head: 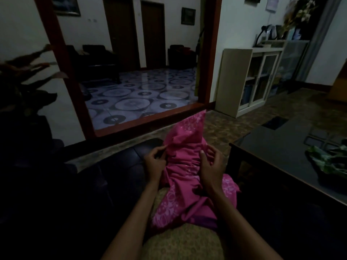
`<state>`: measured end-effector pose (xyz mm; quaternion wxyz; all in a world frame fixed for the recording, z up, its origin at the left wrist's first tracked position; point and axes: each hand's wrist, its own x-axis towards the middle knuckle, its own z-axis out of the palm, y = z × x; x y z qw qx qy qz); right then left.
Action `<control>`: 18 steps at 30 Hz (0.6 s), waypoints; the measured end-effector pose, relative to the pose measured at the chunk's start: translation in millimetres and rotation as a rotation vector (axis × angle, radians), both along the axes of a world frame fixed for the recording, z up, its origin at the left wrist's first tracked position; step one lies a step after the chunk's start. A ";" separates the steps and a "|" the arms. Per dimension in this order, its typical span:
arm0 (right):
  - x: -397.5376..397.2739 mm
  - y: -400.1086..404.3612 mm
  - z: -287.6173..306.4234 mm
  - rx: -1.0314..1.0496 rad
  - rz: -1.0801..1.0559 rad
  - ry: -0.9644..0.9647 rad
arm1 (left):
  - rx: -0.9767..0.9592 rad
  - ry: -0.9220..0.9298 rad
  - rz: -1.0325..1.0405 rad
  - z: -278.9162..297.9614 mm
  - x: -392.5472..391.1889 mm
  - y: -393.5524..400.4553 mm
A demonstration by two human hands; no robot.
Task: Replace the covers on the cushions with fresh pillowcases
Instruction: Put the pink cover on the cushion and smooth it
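Dim rm: red-framed doorway at 12, circle-patterned tile floor beyond; white cabinet at 2, dark table at 3.

There is one view only, a wide-angle camera on the person's head, so no second view shares any of the scene. It looks forward and steeply down over the person's own lap, with both forearms entering from the bottom edge and the left hand and right hand close below the lens near the frame's middle. The pink cloth they hold fills the near centre. Further off, the view faces a red-framed doorway into a tiled room, a white cabinet at upper right, and a dark table along the right side. Straight lines bow toward the frame edges.
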<state>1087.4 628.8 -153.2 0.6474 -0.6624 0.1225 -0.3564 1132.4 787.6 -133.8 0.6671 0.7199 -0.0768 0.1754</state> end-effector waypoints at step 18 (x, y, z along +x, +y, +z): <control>-10.7 7.0 6.2 -0.110 -0.075 -0.075 | -0.330 0.069 0.360 -21.5 -8.7 6.2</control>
